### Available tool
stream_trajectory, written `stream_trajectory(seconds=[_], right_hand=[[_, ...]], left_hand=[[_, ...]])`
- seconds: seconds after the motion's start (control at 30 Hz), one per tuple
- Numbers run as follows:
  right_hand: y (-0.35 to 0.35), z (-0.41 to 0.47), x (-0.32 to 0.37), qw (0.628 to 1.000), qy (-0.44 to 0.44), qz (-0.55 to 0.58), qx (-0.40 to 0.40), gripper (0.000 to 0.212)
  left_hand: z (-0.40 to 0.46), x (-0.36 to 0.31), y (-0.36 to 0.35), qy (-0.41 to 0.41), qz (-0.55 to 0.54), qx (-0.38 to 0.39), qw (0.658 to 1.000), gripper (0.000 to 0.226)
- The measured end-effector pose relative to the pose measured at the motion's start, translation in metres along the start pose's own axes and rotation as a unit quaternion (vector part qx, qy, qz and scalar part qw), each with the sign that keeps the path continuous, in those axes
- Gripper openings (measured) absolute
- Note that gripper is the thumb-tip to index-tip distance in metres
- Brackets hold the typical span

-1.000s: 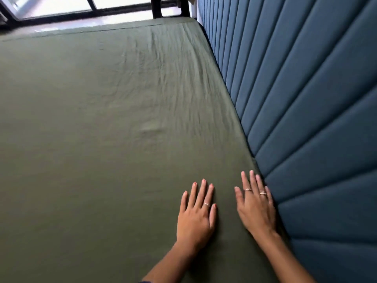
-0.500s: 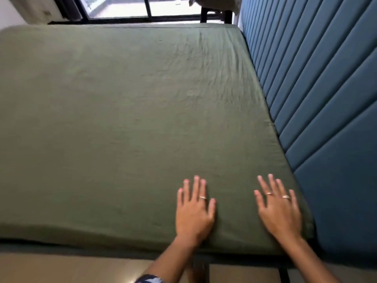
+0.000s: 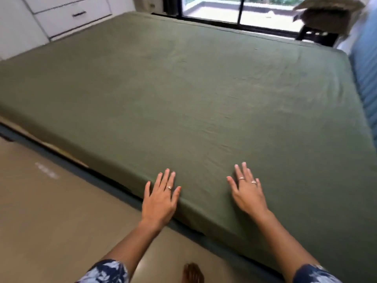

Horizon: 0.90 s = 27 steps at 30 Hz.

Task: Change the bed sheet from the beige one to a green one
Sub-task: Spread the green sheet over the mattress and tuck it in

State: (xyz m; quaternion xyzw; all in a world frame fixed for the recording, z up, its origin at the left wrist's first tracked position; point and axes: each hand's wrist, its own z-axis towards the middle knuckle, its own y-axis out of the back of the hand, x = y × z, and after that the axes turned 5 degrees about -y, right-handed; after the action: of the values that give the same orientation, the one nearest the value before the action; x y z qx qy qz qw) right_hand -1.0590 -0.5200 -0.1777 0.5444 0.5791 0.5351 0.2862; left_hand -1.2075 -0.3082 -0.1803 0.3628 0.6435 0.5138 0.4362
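Here both the left hand [image 3: 160,198] and right hand [image 3: 247,192] rest flat, fingers spread, on the green sheet [image 3: 193,94].

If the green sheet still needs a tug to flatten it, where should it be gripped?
Pinch the green sheet where it folds over the near mattress edge, between the left hand and right hand, coming from the floor side. Creases run toward that edge; the top lies too taut to pinch.

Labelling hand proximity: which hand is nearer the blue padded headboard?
Right. The right hand lies flat on the green bed sheet, on the side of the blue padded headboard; the left hand lies farther away, at the mattress edge.
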Motion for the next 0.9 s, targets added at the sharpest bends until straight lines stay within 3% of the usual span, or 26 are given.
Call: stream_trajectory(seconds=[0.1, 0.2, 0.27, 0.33, 0.43, 0.57, 0.63, 0.73, 0.83, 0.9], right_hand=[[-0.034, -0.021, 0.085, 0.993, 0.115, -0.023, -0.001, 0.089], [-0.039, -0.038, 0.135, 0.945, 0.320, -0.043, 0.058, 0.068], [-0.027, -0.016, 0.164, 0.907, 0.403, -0.019, 0.119, 0.062], [-0.013, 0.033, 0.198, 0.929, 0.359, 0.030, 0.088, 0.068], [-0.008, 0.126, 0.244, 0.980, 0.191, 0.039, 0.026, 0.068], [-0.035, 0.187, 0.294, 0.998, 0.046, -0.024, 0.023, 0.072], [-0.062, 0.183, 0.337, 0.999, 0.040, -0.023, -0.025, 0.074], [-0.091, 0.151, 0.407, 0.981, 0.188, 0.008, -0.042, 0.070], [-0.101, 0.118, 0.455, 0.926, 0.376, -0.028, 0.025, 0.062], [-0.090, 0.117, 0.477, 0.884, 0.457, 0.007, 0.092, 0.068]], left_hand=[[-0.025, 0.068, 0.014, -0.072, 0.053, 0.031, 0.996, 0.055], [-0.020, 0.122, 0.038, -0.071, 0.070, 0.041, 0.994, 0.055], [-0.001, 0.159, 0.055, 0.008, 0.048, 0.012, 0.999, 0.058], [0.030, 0.196, 0.071, 0.101, 0.011, -0.041, 0.994, 0.065], [0.083, 0.244, 0.090, 0.191, 0.009, -0.045, 0.981, 0.061], [0.150, 0.291, 0.097, 0.170, 0.011, -0.005, 0.985, 0.060], [0.165, 0.315, 0.092, 0.183, -0.007, 0.002, 0.983, 0.060], [0.159, 0.342, 0.087, 0.260, -0.020, -0.034, 0.965, 0.063], [0.153, 0.353, 0.089, 0.300, -0.015, -0.041, 0.953, 0.064], [0.166, 0.372, 0.101, 0.299, -0.020, -0.018, 0.954, 0.063]])
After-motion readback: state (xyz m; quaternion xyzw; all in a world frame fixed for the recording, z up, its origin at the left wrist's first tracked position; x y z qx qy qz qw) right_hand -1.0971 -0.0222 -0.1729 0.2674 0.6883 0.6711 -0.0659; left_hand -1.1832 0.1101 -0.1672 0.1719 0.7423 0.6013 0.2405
